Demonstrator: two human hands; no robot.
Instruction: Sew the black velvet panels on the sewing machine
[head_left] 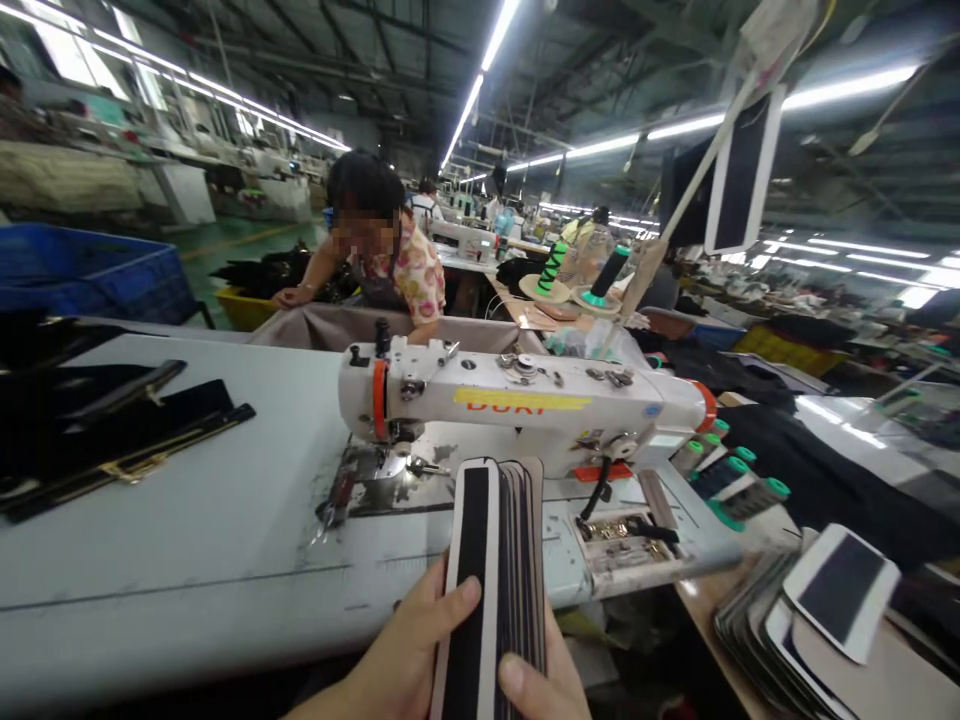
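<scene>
My left hand (420, 630) and my right hand (551, 670) grip a stack of long flat panels (517, 560) from both sides, low in the middle of the view. The front panel is black with a white border and rounded corners; the others stand on edge behind it. Both thumbs press on the stack's near side. Just beyond the stack is a white sewing machine (525, 400) with orange trim. Its needle area (401, 460) lies left of the panels' top ends. The lower ends of the panels are out of frame.
Black pieces with gold hardware (135, 430) lie on the worktable (247, 480) at left. More panels (840, 590) are stacked at lower right, near thread cones (739, 485). A parts tray (630, 545) sits by the machine. A person (390, 240) leans over behind it.
</scene>
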